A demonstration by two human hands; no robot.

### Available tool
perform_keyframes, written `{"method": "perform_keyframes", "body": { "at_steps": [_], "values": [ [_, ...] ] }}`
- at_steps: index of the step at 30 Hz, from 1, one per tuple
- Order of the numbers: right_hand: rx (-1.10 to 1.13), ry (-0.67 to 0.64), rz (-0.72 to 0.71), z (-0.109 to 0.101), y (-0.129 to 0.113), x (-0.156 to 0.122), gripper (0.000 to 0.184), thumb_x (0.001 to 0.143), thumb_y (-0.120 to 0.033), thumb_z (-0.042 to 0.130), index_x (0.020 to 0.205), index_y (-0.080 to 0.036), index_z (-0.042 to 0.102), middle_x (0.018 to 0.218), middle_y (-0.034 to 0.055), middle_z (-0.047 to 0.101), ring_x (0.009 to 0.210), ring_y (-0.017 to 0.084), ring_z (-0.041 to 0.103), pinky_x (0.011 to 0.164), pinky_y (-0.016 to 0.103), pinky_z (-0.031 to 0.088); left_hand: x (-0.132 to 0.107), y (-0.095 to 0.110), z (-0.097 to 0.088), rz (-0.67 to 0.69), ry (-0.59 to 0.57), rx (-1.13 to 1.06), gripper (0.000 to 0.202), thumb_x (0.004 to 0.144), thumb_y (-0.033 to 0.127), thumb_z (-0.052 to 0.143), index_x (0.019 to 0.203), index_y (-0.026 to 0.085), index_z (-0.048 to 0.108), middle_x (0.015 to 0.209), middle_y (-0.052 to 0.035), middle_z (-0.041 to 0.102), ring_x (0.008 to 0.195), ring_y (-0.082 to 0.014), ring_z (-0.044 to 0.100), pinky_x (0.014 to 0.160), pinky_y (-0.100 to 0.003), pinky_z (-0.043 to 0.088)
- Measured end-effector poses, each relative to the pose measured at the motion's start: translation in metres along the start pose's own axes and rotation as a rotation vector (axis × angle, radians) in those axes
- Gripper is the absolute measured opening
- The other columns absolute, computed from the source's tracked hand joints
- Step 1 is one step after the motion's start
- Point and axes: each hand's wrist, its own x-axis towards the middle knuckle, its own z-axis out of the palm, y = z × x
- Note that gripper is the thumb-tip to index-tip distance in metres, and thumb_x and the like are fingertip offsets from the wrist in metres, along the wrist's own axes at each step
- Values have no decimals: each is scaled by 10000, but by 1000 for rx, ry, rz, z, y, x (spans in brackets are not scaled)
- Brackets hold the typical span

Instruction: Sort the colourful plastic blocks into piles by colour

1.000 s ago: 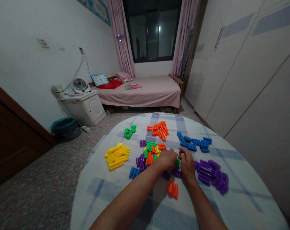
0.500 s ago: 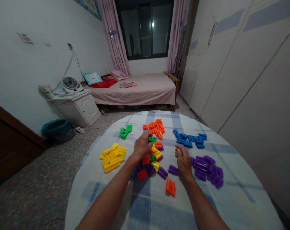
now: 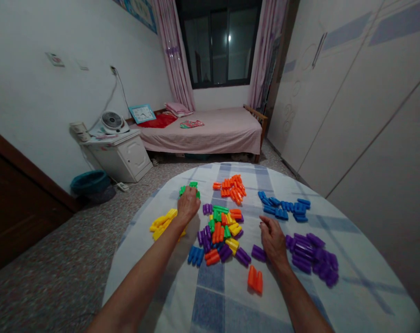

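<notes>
My left hand [image 3: 189, 203] is over the small pile of green plastic blocks [image 3: 193, 184] at the back left, its fingers closed with a green block [image 3: 198, 195] showing at the fingertips. My right hand [image 3: 273, 238] rests on the table with loosely bent fingers and holds nothing. A purple block [image 3: 258, 253] lies right beside it, and an orange block [image 3: 255, 280] sits closer to me. Between my hands is a mixed heap of ribbed blocks [image 3: 218, 232] in orange, yellow, green, purple and blue. A blue block [image 3: 195, 255] lies at its near left edge.
Single-colour piles stand around the heap: yellow blocks [image 3: 163, 223], partly behind my left arm, orange blocks [image 3: 233, 187], blue blocks [image 3: 286, 207] and purple blocks [image 3: 314, 256]. The round table has a checked cloth [image 3: 210, 305]. Beyond it stand a bed [image 3: 217, 134] and a cabinet [image 3: 121, 155].
My left hand has moved left from the far side of the mixed heap to the green pile, uncovering the heap's left side. My right hand stays in place. The view has shifted slightly.
</notes>
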Motion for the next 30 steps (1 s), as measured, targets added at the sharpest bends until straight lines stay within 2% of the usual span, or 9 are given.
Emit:
{"method": "perform_keyframes", "body": {
  "at_steps": [2,5,11,15,20,22,25,28,30],
  "values": [
    [-9,-6,2,0,-1,0,334,822,-345,406,999,-167,627,1014,107,623,961,239,574,881,392,431,-17,11,-2,120,-140,-56,230,841,328,506,1016,208,596,1014,-52,631,934,-193,612,765,-270,449],
    [-22,-14,0,0,-2,0,325,817,-333,414,999,-169,628,1011,106,622,946,240,575,862,388,438,-38,22,-2,216,-351,-106,308,778,449,578,982,220,609,933,-28,662,872,-202,620,711,-269,440],
    [-28,-26,-15,0,-1,-1,322,817,-320,409,1001,-163,622,989,99,621,915,232,575,852,382,439,-44,19,9,202,-467,-231,320,733,317,598,1026,188,609,995,-43,670,884,-189,614,721,-252,440],
    [-19,-34,-25,1,2,0,324,817,-318,404,995,-157,621,981,95,618,917,231,576,859,387,436,-44,15,12,187,-468,-281,375,690,152,560,1064,163,596,999,-44,669,878,-172,610,743,-244,442],
    [-18,-45,-32,2,3,1,315,814,-315,412,1001,-172,621,975,81,615,916,228,572,855,389,435,-41,22,7,117,-294,-304,338,740,104,487,1050,153,612,981,-45,673,882,-156,607,768,-237,433],
    [-20,-44,-32,2,4,0,309,813,-315,414,993,-176,623,964,76,617,906,224,573,844,381,439,-37,28,7,91,-255,-309,308,797,127,451,1050,151,625,957,-54,683,866,-155,614,768,-238,431],
    [-28,-56,-31,2,5,0,309,814,-313,410,987,-177,627,948,70,619,898,219,576,835,372,441,-34,37,10,106,-269,-291,278,869,245,451,1057,160,636,931,-68,695,876,-168,626,759,-242,432],
    [-40,-64,-28,2,6,0,312,809,-308,412,986,-176,633,953,68,624,907,217,581,841,369,439,-32,45,15,107,-304,-215,317,853,374,516,1066,169,634,988,-95,696,926,-197,630,767,-259,437],
    [-44,-63,-30,2,6,1,309,803,-307,416,973,-177,639,953,68,630,906,214,586,840,365,441,-30,48,18,82,-329,-148,310,840,389,524,1022,171,646,1022,-113,692,947,-215,630,768,-274,440]
  ]
}}
